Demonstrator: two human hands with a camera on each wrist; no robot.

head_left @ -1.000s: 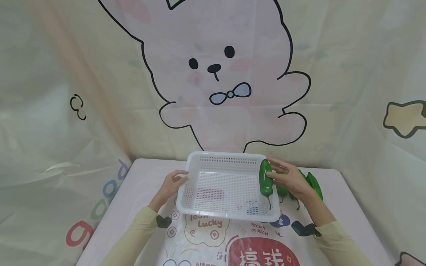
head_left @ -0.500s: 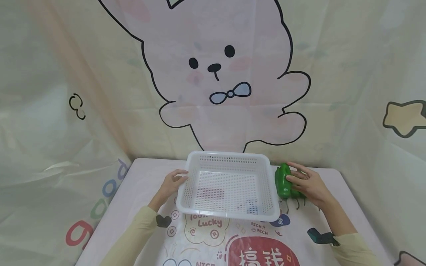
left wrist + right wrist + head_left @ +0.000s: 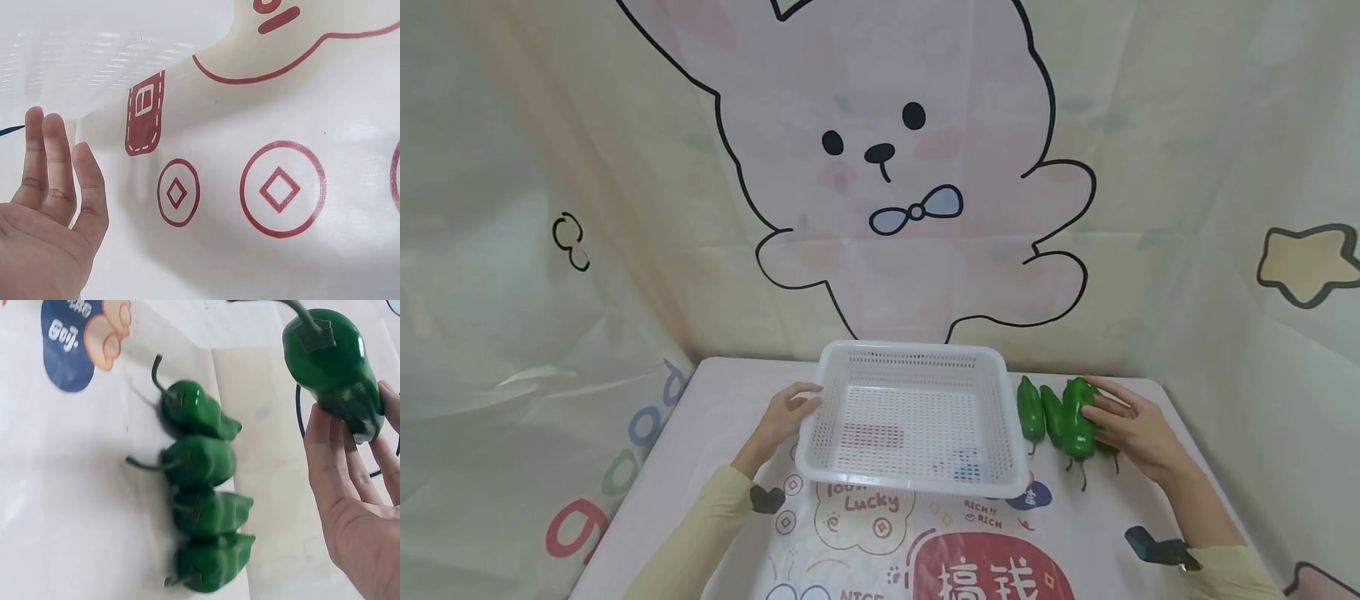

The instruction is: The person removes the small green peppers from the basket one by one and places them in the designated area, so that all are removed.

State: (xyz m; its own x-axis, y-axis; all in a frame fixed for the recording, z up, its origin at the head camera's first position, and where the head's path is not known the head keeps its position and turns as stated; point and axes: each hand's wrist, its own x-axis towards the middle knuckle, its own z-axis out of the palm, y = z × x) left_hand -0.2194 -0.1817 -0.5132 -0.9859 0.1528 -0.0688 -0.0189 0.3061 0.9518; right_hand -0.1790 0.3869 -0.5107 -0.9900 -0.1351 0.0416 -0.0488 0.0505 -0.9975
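Note:
A white perforated plastic basket [image 3: 910,417] stands on the table. My left hand [image 3: 786,417] rests with its fingertips at the basket's left rim. In the left wrist view several fingers [image 3: 59,169] of that hand look straight beside the basket wall. My right hand [image 3: 1138,425] holds a glossy green pepper [image 3: 1078,421] between fingers and thumb, stem end downward. In the right wrist view this pepper [image 3: 331,356] is raised above the others. Several more green peppers [image 3: 1030,412] lie in a row right of the basket; one is partly hidden behind my right hand.
The table [image 3: 1150,492] has a white printed cloth with red lettering. A cartoon-printed curtain [image 3: 880,275] hangs at the back edge. More sheeting [image 3: 497,333] closes the left side.
My right hand has carried the green pepper rightward, from over the basket's right rim to above the row of peppers. The left hand and basket have stayed in place.

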